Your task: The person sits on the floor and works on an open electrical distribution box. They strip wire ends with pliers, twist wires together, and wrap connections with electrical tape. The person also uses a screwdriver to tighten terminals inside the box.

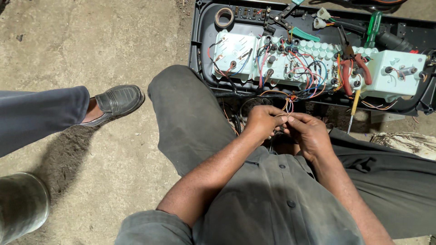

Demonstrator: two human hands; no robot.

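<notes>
My left hand (262, 120) and my right hand (309, 132) meet just below a black instrument panel housing (200, 50), fingertips pinched together on thin coloured wires (288, 103) that run up into the panel. The white back of the gauge cluster (236, 47) carries many red, blue, orange and black wires. Red-handled pliers (352, 72) lie on the cluster at the right. A yellow-handled screwdriver (353, 109) rests below them.
A roll of tape (224, 17) and a green-handled tool (373, 27) lie in the housing's top. Another person's leg and dark shoe (119, 100) stand at the left on the dirt floor. A dark cylinder (20, 204) sits at the lower left.
</notes>
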